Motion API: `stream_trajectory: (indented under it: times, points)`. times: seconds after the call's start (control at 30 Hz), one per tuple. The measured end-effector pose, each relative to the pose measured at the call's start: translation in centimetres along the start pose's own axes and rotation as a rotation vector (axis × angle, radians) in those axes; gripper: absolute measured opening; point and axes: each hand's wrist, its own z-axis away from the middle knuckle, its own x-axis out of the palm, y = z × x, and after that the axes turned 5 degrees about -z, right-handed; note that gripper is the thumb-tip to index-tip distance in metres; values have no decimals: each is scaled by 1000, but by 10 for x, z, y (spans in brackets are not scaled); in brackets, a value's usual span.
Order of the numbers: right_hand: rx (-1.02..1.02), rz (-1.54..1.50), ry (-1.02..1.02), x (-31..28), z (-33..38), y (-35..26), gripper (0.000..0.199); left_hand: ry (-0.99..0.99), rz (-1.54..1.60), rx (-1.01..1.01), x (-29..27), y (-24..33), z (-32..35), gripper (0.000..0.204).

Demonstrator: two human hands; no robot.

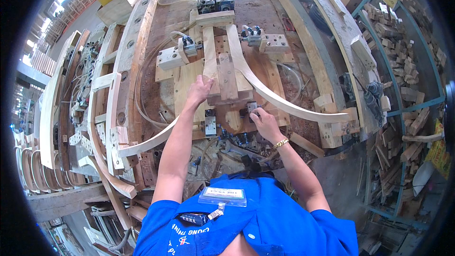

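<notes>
Around the centre block (pixel 228 78) on the desk (pixel 258 7), two curved wooden pieces spread: the left piece (pixel 210 52) runs from 11 to 8 o'clock, partly behind the forearm; the right piece (pixel 279 102) sweeps from 12 to between 3 and 4. Near 8 o'clock, the left hand (pixel 203 87) touches the left piece, fingers curled; I cannot tell whether they grip. At 5, the right hand (pixel 265 122) has bent fingers against a small metal block (pixel 251 112); pinching or merely resting, I cannot tell.
</notes>
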Motion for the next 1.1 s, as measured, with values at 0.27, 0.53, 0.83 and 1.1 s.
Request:
stream_trajectory:
  times: [0.27,0.53,0.83,1.1]
  points:
    - [-540,307,212,45,-10,-43,20,36,24,35,4,-2,0,63]
    - [-392,195,-82,89,-36,-73,21,34,26,41,5,-4,-4,66]
    - [-342,289,-116,89,-65,-80,20,11,36,2,-1,3,2,67]
    - [-370,257,224,11,-16,-29,16,4,8,6,7,-4,-7,66]
